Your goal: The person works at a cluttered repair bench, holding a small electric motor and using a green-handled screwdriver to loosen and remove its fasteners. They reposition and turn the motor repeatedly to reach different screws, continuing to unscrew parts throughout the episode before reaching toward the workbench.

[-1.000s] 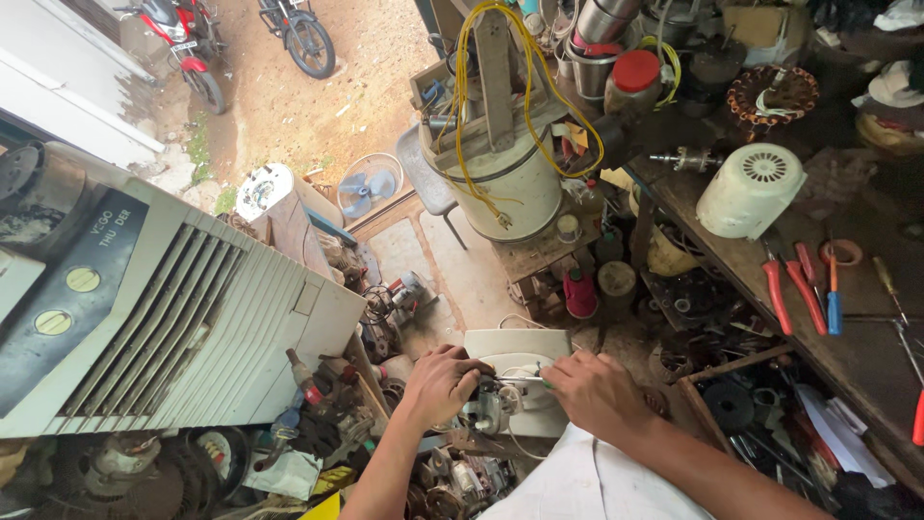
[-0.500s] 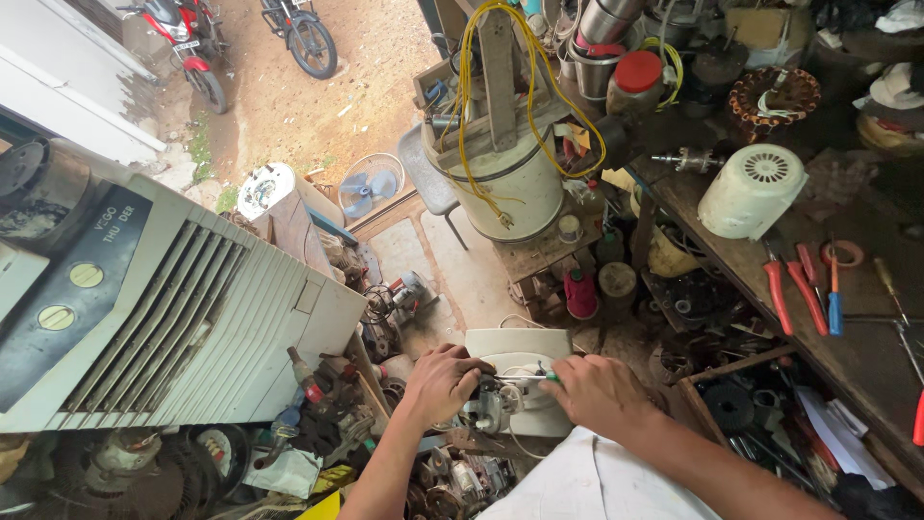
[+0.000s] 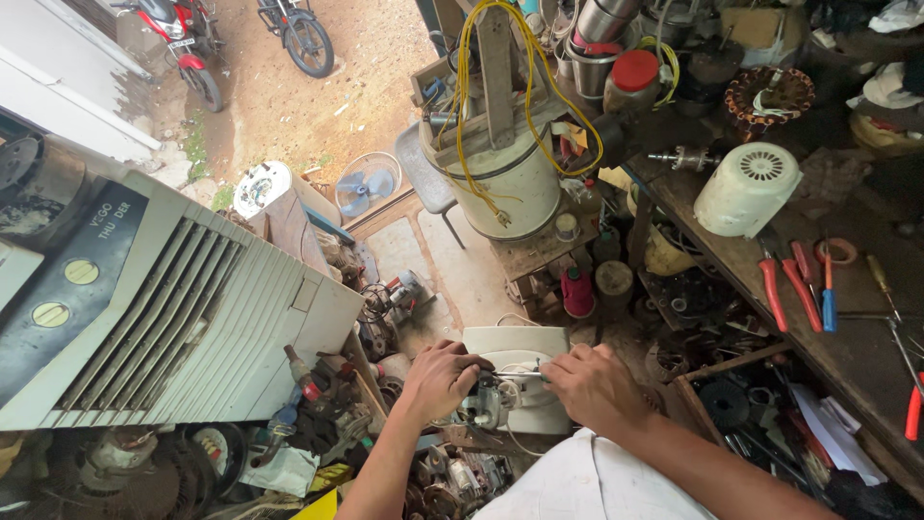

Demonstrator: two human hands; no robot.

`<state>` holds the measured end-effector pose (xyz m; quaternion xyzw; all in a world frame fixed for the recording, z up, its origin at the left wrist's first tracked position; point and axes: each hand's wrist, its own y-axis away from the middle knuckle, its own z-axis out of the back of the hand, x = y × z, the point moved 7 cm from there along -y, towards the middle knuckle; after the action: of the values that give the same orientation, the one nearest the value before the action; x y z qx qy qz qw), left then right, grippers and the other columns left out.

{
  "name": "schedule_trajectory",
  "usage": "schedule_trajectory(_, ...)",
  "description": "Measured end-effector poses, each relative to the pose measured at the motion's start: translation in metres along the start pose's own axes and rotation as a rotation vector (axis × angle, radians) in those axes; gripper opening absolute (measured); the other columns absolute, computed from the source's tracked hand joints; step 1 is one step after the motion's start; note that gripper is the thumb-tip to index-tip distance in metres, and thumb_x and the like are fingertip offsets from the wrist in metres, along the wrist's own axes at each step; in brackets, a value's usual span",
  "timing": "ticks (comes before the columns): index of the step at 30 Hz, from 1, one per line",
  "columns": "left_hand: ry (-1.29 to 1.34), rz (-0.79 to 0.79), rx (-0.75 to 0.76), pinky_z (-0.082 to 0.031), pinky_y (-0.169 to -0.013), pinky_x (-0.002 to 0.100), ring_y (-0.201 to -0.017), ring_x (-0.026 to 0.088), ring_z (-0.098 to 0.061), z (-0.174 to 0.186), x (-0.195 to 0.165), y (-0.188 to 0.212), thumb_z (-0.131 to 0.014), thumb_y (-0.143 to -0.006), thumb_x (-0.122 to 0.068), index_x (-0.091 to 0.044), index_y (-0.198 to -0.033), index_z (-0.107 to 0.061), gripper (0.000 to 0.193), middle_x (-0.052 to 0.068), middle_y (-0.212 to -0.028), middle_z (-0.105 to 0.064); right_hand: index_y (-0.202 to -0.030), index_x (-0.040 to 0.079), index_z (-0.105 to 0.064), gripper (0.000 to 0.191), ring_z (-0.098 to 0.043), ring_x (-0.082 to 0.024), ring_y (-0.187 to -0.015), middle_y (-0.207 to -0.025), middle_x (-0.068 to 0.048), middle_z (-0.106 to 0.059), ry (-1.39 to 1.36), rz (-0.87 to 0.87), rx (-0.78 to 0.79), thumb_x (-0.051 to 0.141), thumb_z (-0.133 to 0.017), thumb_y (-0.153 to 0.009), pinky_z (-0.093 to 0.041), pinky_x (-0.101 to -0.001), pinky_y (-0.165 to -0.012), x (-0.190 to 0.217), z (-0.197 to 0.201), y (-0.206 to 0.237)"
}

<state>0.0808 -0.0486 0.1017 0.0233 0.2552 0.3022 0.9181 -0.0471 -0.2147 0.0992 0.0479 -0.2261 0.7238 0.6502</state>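
Observation:
My left hand (image 3: 438,377) grips a small grey motor part (image 3: 484,404) from the left. My right hand (image 3: 595,385) closes around its other side, with a thin metal shaft or tool (image 3: 518,374) between the two hands. The part sits over a white plastic fan housing (image 3: 515,345) that rests low in front of me. My forearms reach in from the bottom edge, above a white cloth (image 3: 587,481) on my lap.
A large white air cooler (image 3: 164,318) stands at left. A workbench (image 3: 866,337) at right holds red pliers (image 3: 775,289), screwdrivers and a white motor cover (image 3: 746,188). A drum wound with yellow wire (image 3: 505,173) stands ahead. Motor parts litter the floor; motorbikes are parked outside.
Both hands stay on the motor part with only slight finger movement. The view has shifted a little.

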Motion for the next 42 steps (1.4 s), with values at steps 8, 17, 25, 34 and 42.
schedule_trajectory(8,0.015,-0.006,0.006,-0.044,-0.093,0.047,-0.108,0.033,-0.058,-0.002,0.008,-0.001,-0.05,-0.09,-0.03,-0.019,-0.108,-0.079,0.036,0.012,-0.098,-0.069,-0.106,0.015,-0.071,0.024,-0.066,-0.023,-0.089,-0.092,-0.001,-0.07,-0.068,-0.163,0.167,0.033,-0.071,-0.09,-0.052,-0.0398,-0.076,-0.006,-0.011,-0.001)
schedule_trajectory(17,-0.227,-0.088,-0.079,-0.046,-0.103,0.045,-0.119,0.036,-0.06,-0.015,0.088,-0.002,-0.057,-0.093,-0.032,-0.015,-0.111,-0.079,0.033,0.015,-0.122,-0.07,-0.073,0.02,-0.063,0.027,-0.066,-0.024,-0.069,-0.08,-0.005,-0.061,0.061,0.054,0.108,0.033,-0.06,-0.096,-0.048,-0.0444,-0.045,0.015,-0.052,-0.011)
schedule_trajectory(25,-0.113,-0.284,0.21,-0.045,-0.104,0.048,-0.108,0.027,-0.068,-0.04,0.176,-0.061,-0.046,-0.096,-0.031,-0.029,-0.126,-0.074,0.041,0.005,-0.109,-0.074,-0.09,0.013,-0.064,0.022,-0.063,-0.022,-0.084,-0.083,-0.003,-0.061,-0.043,-0.142,-0.046,0.031,-0.067,-0.079,-0.051,-0.0384,-0.06,0.004,-0.047,-0.05)
schedule_trajectory(34,-0.111,-0.365,0.149,-0.046,-0.107,0.036,-0.11,0.018,-0.067,-0.033,0.18,-0.054,-0.041,-0.103,-0.033,-0.032,-0.125,-0.072,0.038,0.001,-0.113,-0.073,-0.09,0.014,-0.06,0.003,-0.056,-0.017,-0.072,-0.082,-0.001,-0.053,0.045,-0.058,-0.061,0.015,-0.058,-0.091,-0.044,-0.0357,-0.053,0.007,-0.059,-0.068)
schedule_trajectory(42,-0.118,-0.393,0.194,-0.044,-0.109,0.04,-0.122,0.026,-0.063,-0.006,0.135,-0.04,-0.039,-0.101,-0.026,-0.023,-0.126,-0.07,0.04,0.003,-0.124,-0.07,-0.098,0.011,-0.061,0.015,-0.054,-0.021,-0.081,-0.091,-0.004,-0.052,0.133,0.104,-0.367,0.021,-0.06,-0.088,-0.046,-0.0353,-0.057,0.017,-0.041,-0.046)
